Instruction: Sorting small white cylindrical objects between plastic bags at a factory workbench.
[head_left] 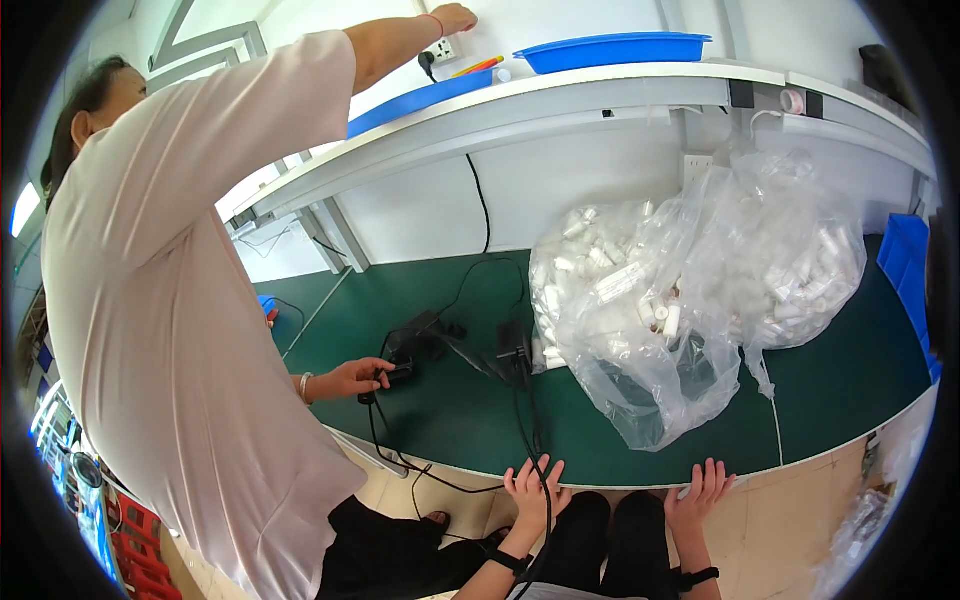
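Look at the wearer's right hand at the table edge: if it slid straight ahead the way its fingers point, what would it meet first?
Probably the clear plastic bag of small white tubes, lying just beyond the right hand on the green table; depth is hard to judge.

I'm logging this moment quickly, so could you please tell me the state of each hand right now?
Left hand: open, fingers spread, holding nothing, at the green table edge by a black cable.
Right hand: open, empty, fingers on the table edge.

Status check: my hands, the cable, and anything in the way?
Left hand open, fingers on the bench edge, black cable running under it. Right hand open on the edge, empty. Co-worker leaning in at left, hand on a black adapter.
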